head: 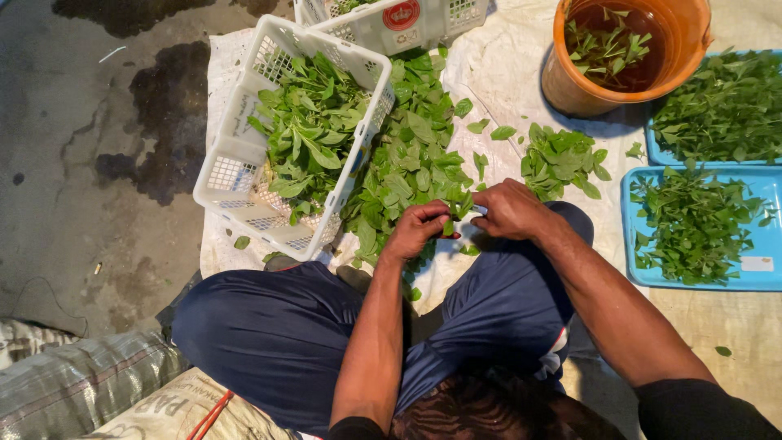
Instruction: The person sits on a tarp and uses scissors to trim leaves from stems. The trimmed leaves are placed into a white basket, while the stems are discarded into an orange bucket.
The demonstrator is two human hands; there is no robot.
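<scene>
Leafy sprig (pixel 453 213) pinched between both hands, above lap, at near edge of loose leaf heap (pixel 407 167). Left hand (pixel 418 228) fingers closed on sprig stem end; right hand (pixel 511 210) fingers curled shut on its other end, hands almost touching. White basket (pixel 236 167) of greens tilted to left, resting against heap. Small leaf pile (pixel 562 161) just right. Orange bucket (pixel 676 49) far right, leaves floating in water. Two blue trays (pixel 762 236) of greens at right edge. All on pale sheet (pixel 505 73) over floor.
</scene>
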